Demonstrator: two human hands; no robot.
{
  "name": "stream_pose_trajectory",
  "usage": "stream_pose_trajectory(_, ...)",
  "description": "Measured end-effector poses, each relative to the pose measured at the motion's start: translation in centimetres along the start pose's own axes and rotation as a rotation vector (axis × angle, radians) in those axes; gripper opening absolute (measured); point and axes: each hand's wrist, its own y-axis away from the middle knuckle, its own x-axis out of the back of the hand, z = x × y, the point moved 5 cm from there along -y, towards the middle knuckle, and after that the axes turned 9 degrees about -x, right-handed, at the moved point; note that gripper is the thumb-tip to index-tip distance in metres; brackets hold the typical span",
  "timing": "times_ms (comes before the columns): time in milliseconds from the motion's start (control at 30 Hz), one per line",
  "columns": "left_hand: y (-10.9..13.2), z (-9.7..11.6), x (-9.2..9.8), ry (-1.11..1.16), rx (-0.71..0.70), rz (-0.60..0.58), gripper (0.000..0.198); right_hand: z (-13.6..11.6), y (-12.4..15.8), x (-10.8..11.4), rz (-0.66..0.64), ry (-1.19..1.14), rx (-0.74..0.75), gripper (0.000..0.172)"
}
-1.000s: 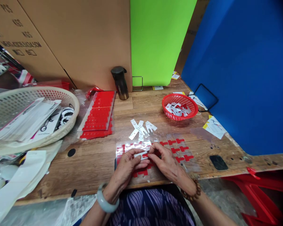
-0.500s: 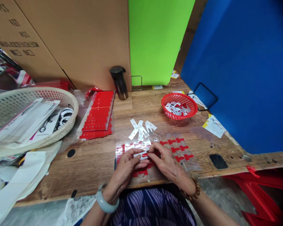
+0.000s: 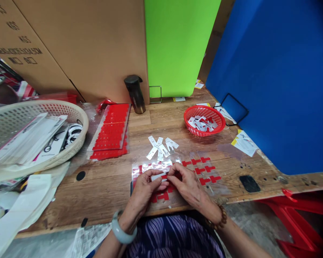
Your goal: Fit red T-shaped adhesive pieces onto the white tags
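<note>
My left hand [image 3: 143,189] is closed round a small flat silver-white plate [image 3: 156,177], held between thumb and fingers low over the table. My right hand [image 3: 190,184] pinches at the plate's right end, where a bit of red sticker shows by the fingertips; the fingers partly hide it. Under both hands lies a clear sheet with red T-shaped stickers [image 3: 205,169], its middle covered by the hands. Just beyond the hands, several notched metal plates [image 3: 161,147] lie in a loose, overlapping pile.
A red basket [image 3: 190,127] of plates, some with red on them, stands at the back right. Red sticker sheets [image 3: 110,129] lie left, beside a large cream basket [image 3: 82,139]. A dark tumbler [image 3: 136,95] stands before the cardboard. A blue panel [image 3: 274,89] borders the right.
The plate has tilted slightly in my left hand, and less red shows on its right end. Both hands stay almost in place. The view has shifted a little.
</note>
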Motion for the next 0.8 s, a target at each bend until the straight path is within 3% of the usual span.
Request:
stream_pose_trajectory(233,0.0,0.2,-0.1,-0.064,-0.074,-0.011,0.035,-0.8,0.8,0.2,0.072,-0.009,-0.027,0.012)
stream_pose_trajectory(800,0.1,0.1,0.0,-0.005,0.031,-0.013,0.04,-0.5,0.2,0.5,0.064,0.054,-0.04,0.012)
